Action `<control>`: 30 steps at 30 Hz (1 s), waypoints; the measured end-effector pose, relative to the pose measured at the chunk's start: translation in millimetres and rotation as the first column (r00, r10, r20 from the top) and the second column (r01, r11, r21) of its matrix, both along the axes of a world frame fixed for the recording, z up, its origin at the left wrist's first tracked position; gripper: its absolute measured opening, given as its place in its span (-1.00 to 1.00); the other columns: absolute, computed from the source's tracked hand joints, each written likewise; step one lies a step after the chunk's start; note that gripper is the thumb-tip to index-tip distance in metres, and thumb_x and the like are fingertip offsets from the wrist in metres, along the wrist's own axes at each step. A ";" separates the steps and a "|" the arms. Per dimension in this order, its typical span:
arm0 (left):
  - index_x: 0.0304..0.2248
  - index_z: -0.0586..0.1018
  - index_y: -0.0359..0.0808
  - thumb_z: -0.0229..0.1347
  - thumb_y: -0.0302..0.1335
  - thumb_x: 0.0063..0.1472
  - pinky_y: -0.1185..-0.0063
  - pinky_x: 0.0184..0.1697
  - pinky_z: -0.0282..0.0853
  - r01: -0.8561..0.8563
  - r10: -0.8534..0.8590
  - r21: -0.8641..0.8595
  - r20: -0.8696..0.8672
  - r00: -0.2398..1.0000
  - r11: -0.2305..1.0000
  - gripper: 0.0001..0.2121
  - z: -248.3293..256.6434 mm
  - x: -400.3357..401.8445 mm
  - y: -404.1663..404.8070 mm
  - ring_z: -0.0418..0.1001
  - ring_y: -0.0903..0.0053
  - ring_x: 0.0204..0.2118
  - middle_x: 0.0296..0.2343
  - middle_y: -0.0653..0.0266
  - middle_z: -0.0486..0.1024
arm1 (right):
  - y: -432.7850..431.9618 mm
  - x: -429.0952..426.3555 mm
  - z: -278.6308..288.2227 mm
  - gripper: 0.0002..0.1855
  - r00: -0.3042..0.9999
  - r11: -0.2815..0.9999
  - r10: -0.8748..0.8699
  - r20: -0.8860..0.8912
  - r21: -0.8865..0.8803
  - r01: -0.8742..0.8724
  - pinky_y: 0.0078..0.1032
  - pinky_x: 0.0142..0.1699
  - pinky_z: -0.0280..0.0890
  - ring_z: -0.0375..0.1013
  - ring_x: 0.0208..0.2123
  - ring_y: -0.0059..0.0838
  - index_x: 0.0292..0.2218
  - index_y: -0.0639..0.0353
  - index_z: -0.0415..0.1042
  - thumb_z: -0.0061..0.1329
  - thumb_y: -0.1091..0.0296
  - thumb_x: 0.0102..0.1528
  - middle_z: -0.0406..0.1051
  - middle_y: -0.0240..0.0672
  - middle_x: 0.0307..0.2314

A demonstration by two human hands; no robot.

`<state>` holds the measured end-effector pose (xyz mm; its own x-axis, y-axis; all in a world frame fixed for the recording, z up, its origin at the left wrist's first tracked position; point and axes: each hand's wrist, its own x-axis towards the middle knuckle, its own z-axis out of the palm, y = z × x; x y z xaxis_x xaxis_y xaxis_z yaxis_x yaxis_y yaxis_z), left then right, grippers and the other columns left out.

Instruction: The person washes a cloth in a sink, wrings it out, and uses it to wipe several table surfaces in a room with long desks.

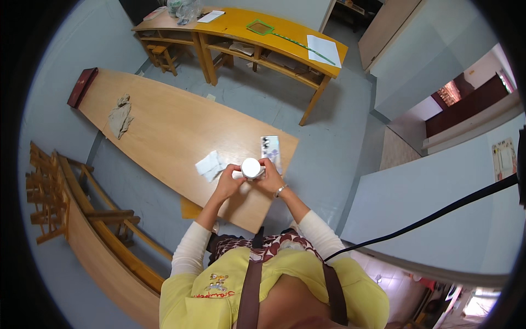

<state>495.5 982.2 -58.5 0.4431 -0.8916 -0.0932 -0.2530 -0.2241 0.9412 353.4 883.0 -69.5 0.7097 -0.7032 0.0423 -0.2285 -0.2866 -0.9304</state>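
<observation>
Between my two hands is a small round container with a white lid [250,167], held over the near end of a long wooden table [172,111]. My left hand [230,183] grips its left side with thumb and fingers. On the opposite side, my right hand [271,177] holds it too, a bracelet around that wrist. A smartphone [270,147] lies camera side up just beyond my right hand, partly covered by it. Left of the container rests a folded white tissue [209,165]. The container's lower body is mostly hidden by its lid and my fingers.
A crumpled grey-beige cloth [120,116] and a dark red case [82,87] lie farther along the table. Beyond it stands a yellow desk [234,18] bearing a green fly swatter [261,27] and paper [322,45]. Wooden stools [47,193] are at left; a black cable [427,214] crosses at right.
</observation>
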 end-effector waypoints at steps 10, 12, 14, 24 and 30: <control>-0.29 0.40 -0.35 0.17 -0.52 -0.15 0.61 -0.11 0.17 0.050 -0.055 -0.072 -0.083 0.995 0.996 -0.65 12.9 -157.2 -134.0 0.29 0.53 -0.20 -0.32 0.22 0.37 | -141.4 -160.0 22.1 -0.36 0.998 0.998 0.068 -0.015 -0.017 -0.068 -0.50 -0.15 0.19 0.21 -0.26 -0.32 -0.20 0.16 0.13 0.09 0.49 -0.37 0.12 -0.21 -0.30; -0.30 0.40 -0.35 0.18 -0.52 -0.15 0.61 -0.11 0.18 -0.011 0.007 -0.084 -0.041 0.999 0.996 -0.65 1.3 -161.4 -163.3 0.29 0.53 -0.20 -0.31 0.23 0.37 | -168.9 -162.8 18.0 -0.33 1.000 0.997 0.011 -0.014 -0.074 -0.012 -0.55 -0.15 0.19 0.20 -0.25 -0.49 -0.16 0.16 0.11 0.11 0.51 -0.35 0.12 -0.32 -0.28; -0.32 0.41 -0.36 0.18 -0.51 -0.15 0.61 -0.10 0.18 -0.070 0.067 -0.079 -0.040 0.997 0.994 -0.67 7.1 -165.0 -198.6 0.30 0.52 -0.20 -0.31 0.22 0.38 | -206.2 -163.7 1.6 -0.36 1.000 1.000 0.011 0.012 0.013 -0.011 -0.53 -0.17 0.20 0.20 -0.26 -0.43 -0.19 0.15 0.12 0.10 0.50 -0.36 0.10 -0.28 -0.28; -0.39 0.44 -0.39 0.11 -0.51 -0.10 0.61 -0.20 0.24 -0.249 0.238 -0.089 -0.114 0.964 0.964 -0.77 -14.1 -112.6 -399.6 0.36 0.52 -0.31 -0.41 0.21 0.42 | -410.3 -85.7 8.1 -0.36 0.991 1.000 0.008 -0.131 0.017 -0.005 -0.48 -0.16 0.26 0.29 -0.25 -0.33 -0.19 0.23 0.14 0.12 0.46 -0.35 0.16 -0.20 -0.29; -0.40 0.43 -0.37 0.12 -0.52 -0.13 0.57 -0.23 0.27 -0.364 0.364 -0.089 -0.009 0.931 0.927 -0.77 -11.1 -60.8 -514.3 0.38 0.43 -0.33 -0.42 0.18 0.43 | -544.2 -17.3 -18.1 -0.33 0.992 0.994 0.102 -0.070 0.052 -0.098 -0.48 -0.19 0.28 0.31 -0.26 -0.33 -0.15 0.21 0.18 0.12 0.51 -0.36 0.23 -0.21 -0.28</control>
